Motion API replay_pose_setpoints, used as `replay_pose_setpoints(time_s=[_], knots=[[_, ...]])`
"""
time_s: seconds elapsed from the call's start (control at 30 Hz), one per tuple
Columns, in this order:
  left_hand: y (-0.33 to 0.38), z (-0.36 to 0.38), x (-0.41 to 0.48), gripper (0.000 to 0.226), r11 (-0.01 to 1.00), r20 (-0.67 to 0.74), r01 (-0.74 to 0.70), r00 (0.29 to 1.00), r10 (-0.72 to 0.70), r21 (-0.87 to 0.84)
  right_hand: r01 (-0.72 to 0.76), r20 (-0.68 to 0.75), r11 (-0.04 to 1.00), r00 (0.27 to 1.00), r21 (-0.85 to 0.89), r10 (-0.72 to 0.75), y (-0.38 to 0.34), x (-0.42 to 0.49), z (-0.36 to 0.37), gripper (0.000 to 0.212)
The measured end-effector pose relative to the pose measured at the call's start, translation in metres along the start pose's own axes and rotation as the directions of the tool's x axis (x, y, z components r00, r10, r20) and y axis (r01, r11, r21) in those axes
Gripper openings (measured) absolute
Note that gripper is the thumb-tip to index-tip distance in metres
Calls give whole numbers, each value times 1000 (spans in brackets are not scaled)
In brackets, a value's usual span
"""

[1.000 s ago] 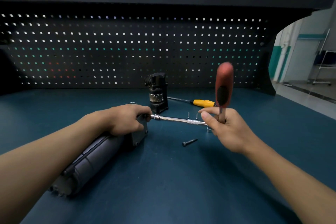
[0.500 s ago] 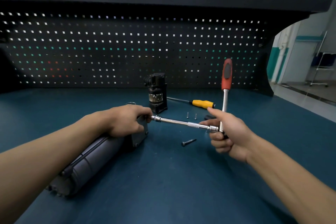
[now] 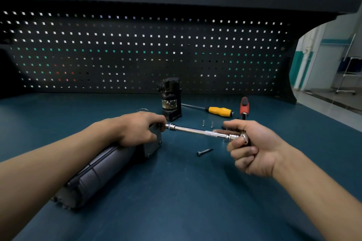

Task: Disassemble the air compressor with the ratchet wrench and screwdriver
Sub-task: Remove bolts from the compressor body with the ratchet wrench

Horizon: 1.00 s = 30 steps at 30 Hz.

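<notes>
Partway: 1 dark bolt (image 3: 204, 151), 2 small screws (image 3: 203, 122) lie loose, left hand (image 3: 137, 129) clamps grey ribbed cylindrical air compressor (image 3: 101, 168) on blue bench (image 3: 176, 211), right hand (image 3: 252, 146) grips chrome red-handled ratchet wrench (image 3: 197, 131) socketed at its end.

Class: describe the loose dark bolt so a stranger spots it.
On the teal workbench top, look in front of the chrome extension bar, beside the right hand: the dark bolt lies there. It is bigger and darker than the two silver screws behind it.

glossy chrome extension bar (image 3: 197, 130), matt compressor (image 3: 101, 170)
</notes>
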State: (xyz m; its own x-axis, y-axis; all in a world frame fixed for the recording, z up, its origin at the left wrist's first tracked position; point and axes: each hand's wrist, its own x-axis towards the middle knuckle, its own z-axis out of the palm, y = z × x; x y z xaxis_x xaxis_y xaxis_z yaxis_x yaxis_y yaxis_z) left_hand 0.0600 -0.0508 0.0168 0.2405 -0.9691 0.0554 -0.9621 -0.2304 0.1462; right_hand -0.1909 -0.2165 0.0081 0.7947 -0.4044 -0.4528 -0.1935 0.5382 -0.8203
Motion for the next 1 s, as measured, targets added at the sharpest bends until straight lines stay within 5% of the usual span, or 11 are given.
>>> replay_pose_setpoints(time_s=[0.2,0.33,0.57,0.87,1.0], knots=[[-1,-1,0,32,999,3,21,1000,-21,-32,144,-127,964,976,-225,-176,8,8,-4,18],[-1,-1,-1,49,997,7,58,998,-57,-54,295,-206,756,847,-584,-490,15,15,-6,24],[0,-1,-1,46,997,10,62,998,-62,-42,452,16,328,607,-829,-795,17,15,-12,27],[0,0,-2,31,996,-8,60,998,-60,-60,435,153,47,412,-899,-898,19,20,-20,31],[0,-1,-3,30,996,-2,64,998,-64,-54,471,325,-184,238,-863,-915,19,20,-17,4]])
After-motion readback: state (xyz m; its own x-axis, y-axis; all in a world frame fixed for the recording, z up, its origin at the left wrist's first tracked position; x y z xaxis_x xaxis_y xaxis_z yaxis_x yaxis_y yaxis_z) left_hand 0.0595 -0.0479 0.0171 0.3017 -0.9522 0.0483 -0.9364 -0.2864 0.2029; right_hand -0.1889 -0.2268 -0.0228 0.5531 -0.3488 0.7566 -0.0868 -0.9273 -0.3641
